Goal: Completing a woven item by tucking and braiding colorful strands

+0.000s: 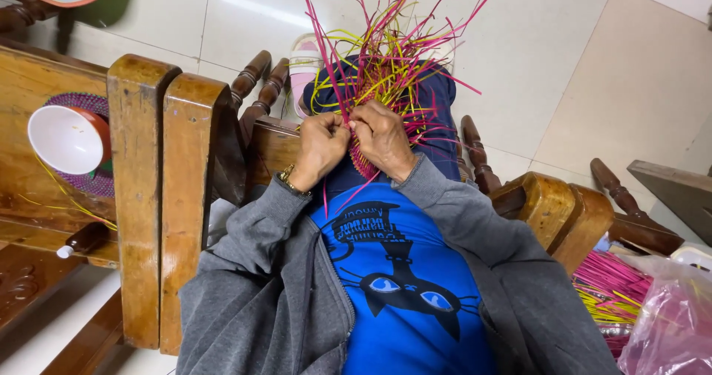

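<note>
Pale, glossy floor tiles [564, 56] fill the far half of the view, bare and wide beyond the person's knees. The person sits in a wooden chair [159, 189] whose thick armrests hem the lap in on both sides: the left armrest stands just beside the left elbow, and the right armrest [567, 212] just beside the right sleeve. Free room lies only forward, over the lap and out toward the floor.

On the lap, against the dark blue trousers [437, 123], sits a half-woven basket [365, 163] of pink and yellow strips. Its woven part is small and tight under the hands; its loose strips [386, 48] fan outward, away from the body, toward the floor, so the long axis runs from the belly out past the knees. A few strips bend off to the left and right.

The left hand [320, 146] is closed, pinching strips at the woven edge. The right hand [382, 137] is closed too, fingers curled over the weave, touching the left hand.

On the seat at far left a white bowl [65, 139] rests tilted on a purple woven mat [93, 178]. At the lower right, a bundle of pink and yellow strips [608, 286] lies beside a pink plastic bag [671, 323]. A pink and white shoe [304, 67] shows past the left knee.
</note>
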